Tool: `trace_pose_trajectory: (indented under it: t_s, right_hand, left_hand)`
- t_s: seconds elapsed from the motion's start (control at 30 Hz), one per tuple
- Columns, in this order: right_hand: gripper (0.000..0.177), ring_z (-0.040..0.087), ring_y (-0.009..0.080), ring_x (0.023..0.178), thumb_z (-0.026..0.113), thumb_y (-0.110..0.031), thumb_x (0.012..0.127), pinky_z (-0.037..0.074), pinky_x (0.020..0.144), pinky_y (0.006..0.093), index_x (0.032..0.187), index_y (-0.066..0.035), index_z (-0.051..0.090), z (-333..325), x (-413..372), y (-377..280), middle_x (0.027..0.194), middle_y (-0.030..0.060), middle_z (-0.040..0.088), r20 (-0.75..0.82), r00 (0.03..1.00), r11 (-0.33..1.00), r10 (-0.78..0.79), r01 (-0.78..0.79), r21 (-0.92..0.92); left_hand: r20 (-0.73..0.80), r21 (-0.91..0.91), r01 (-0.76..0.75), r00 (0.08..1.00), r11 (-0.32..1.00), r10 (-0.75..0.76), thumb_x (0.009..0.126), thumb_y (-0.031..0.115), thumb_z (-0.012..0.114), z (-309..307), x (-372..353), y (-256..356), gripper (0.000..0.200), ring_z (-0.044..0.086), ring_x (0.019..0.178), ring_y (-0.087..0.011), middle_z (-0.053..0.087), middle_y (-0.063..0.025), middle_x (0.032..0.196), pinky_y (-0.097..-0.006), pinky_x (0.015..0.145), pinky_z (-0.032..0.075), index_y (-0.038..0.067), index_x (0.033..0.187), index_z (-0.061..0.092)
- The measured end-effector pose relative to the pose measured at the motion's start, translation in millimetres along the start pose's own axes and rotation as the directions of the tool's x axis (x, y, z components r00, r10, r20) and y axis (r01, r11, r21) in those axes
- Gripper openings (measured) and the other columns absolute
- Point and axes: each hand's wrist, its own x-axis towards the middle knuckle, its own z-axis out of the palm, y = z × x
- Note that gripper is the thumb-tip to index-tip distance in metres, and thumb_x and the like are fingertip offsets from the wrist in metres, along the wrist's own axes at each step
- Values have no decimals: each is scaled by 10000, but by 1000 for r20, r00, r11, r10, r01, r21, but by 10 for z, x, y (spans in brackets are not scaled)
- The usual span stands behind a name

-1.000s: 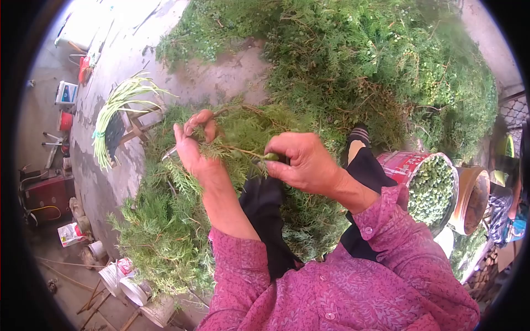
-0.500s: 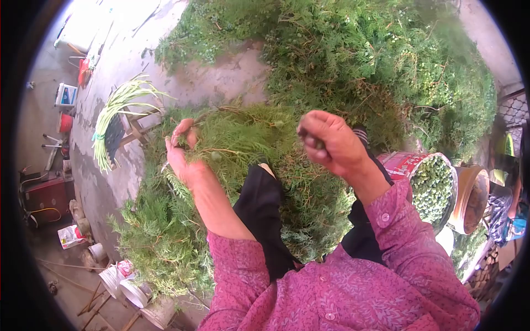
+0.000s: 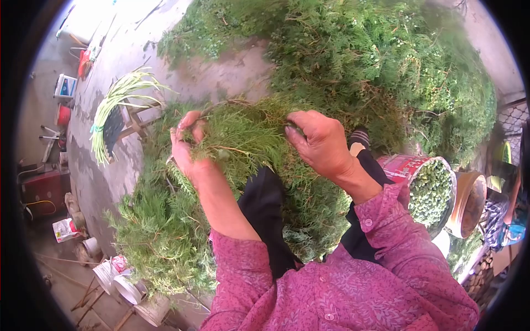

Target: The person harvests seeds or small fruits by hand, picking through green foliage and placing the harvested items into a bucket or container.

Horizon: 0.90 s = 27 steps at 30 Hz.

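My left hand (image 3: pixel 190 142) is closed around the stems of a leafy cypress branch (image 3: pixel 240 138), held above my knee with its feathery sprays pointing right. At the branch's right end is my right hand (image 3: pixel 323 140), palm turned down, thumb and forefinger bent close together at the foliage. What its curled fingers hold is hidden. To the right, a red and white bucket (image 3: pixel 395 167) lies tilted towards me, full of small green cones (image 3: pixel 429 194). More cut cypress (image 3: pixel 165 231) lies around my feet.
A large heap of cypress branches (image 3: pixel 381 71) spreads ahead and to the right. On the left, a small stool (image 3: pixel 134 124) bears a bundle of long green stalks (image 3: pixel 107 113). A brown pot (image 3: pixel 468 207) stands beyond the bucket; white buckets (image 3: pixel 130 287) sit at lower left.
My right hand has moved left, from apart in a fist to the branch's right end, its fingers loosening slightly. My left hand still holds the branch, now shifted a little right.
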Motion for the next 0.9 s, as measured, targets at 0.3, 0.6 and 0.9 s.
trace_pose_trajectory:
  t_s: [0.3,0.6,0.9]
  right_hand:
    - [124,573,365,654,553,-145,717,454,563,435,686,-26,570,-80,-14,2,650,185,574,308,931,925,197,-72,-373]
    - [167,556,171,550,553,-167,779,452,496,325,729,-8,556,-326,-108,125,641,100,576,641,767,920,7,-257,297]
    - [148,489,74,532,517,-186,863,359,427,159,894,-43,533,-176,20,-103,755,37,562,614,785,-121,-74,-619,776]
  left_hand:
    - [-211,-80,-157,968,984,137,951,313,283,624,-339,86,345,452,588,-149,447,-59,655,-234,455,290,82,724,402]
    - [-171,-248,-239,965,939,200,945,384,230,451,-192,229,423,461,574,-166,415,-64,615,-243,386,273,103,647,336]
    - [-127,50,-291,947,955,295,947,392,260,1027,-637,129,397,518,643,-196,434,-50,623,-263,457,300,109,673,317]
